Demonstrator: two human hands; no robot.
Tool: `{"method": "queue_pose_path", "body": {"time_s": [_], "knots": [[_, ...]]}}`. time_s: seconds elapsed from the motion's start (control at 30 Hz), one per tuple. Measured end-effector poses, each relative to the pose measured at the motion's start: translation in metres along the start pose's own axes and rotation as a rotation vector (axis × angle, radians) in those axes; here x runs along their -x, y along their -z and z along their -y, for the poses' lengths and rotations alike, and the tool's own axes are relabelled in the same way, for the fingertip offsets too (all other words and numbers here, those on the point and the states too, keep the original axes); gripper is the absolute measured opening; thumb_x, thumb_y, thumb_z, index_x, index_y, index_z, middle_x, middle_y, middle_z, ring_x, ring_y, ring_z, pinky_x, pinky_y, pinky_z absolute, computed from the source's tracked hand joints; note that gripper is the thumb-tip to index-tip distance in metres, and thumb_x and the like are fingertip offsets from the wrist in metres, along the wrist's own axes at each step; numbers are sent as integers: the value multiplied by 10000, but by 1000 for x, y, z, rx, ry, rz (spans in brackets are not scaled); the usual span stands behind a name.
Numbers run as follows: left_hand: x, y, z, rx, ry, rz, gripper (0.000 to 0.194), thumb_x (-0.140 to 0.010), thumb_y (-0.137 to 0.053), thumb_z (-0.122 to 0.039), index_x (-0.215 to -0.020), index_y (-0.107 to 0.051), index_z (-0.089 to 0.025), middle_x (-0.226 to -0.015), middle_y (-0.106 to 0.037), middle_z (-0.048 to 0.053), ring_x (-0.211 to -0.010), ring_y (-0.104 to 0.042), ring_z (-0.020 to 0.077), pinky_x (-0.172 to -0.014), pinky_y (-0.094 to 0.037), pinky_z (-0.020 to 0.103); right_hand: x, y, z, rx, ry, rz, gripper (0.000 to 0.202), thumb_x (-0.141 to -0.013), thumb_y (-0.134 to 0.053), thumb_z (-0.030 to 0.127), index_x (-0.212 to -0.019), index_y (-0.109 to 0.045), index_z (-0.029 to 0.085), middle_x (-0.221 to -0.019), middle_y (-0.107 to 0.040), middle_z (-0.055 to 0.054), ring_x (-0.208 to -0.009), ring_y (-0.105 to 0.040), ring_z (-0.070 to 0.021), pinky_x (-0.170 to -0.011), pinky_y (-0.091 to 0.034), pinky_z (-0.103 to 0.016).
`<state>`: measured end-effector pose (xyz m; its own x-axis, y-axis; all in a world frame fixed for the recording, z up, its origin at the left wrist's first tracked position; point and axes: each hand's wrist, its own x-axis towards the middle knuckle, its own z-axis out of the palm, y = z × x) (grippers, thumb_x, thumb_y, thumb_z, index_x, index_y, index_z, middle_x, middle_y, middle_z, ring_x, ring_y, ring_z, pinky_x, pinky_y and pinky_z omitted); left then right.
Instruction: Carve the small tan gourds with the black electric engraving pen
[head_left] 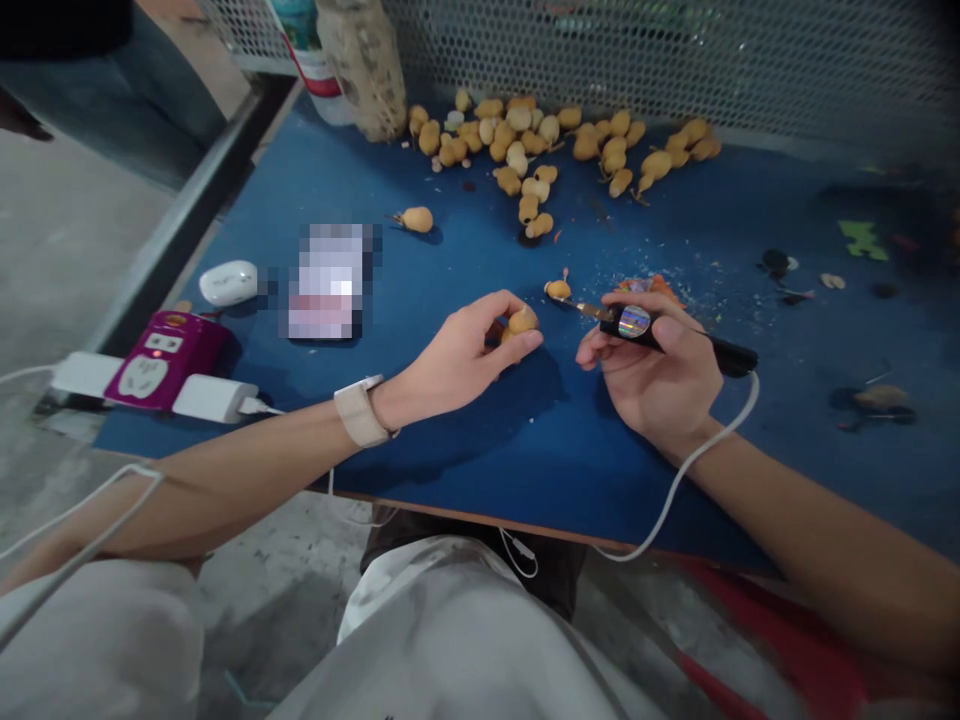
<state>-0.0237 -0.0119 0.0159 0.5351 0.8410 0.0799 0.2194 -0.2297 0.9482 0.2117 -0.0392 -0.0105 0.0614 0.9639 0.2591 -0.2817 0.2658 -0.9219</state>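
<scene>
The left hand [484,345] is clasping a small gourd [523,320]; apart from it, the right hand [656,365] is gripping a black pen-shaped tool [652,335]. Good control is probably calling for a steady left pinch, digits lying clear of the metal tip [590,309], and light right-hand pressure. The gourd's pale end is facing outward from the left palm, its full axis hiding behind the hand. The tool's long axis is slanting from the right palm, pointing toward a loose gourd-like piece [558,289] just beyond both hands. Farther beyond, clustered gourds [517,118] are lying on the blue table [465,260].
</scene>
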Motion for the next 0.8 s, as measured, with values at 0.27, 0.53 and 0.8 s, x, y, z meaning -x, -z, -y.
{"method": "queue_pose_path", "body": {"time_s": [0.27, 0.53, 0.8], "knots": [[-2, -3, 0, 44, 46, -12, 179, -1111, -712, -313, -1007, -632, -192, -870, -736, 9, -747, -671, 112, -722, -545, 269, 3, -2, 2, 72, -54, 5, 291, -859, -969, 531, -1012, -877, 301, -677, -720, 19, -566, -693, -210, -524, -592, -374], [0, -6, 4, 5, 84, -37, 218, -1054, -772, -384, -1020, -674, -192, -876, -717, 17, -767, -649, 139, -700, -515, 279, 4, 1, 1, 58, 15, 63, 202, -938, -932, 459, -1055, -904, 296, -679, -688, 18, -562, -704, -193, -480, -583, -336], [2, -4, 4, 22, 79, -7, 204, -1078, -744, -384, -1043, -667, -198, -934, -731, 29, -813, -673, 146, -740, -547, 283, 2, 1, 5, 27, -25, 52, 181, -912, -917, 438, -990, -922, 274, -646, -678, 3, -533, -661, -197, -462, -548, -341]]}}
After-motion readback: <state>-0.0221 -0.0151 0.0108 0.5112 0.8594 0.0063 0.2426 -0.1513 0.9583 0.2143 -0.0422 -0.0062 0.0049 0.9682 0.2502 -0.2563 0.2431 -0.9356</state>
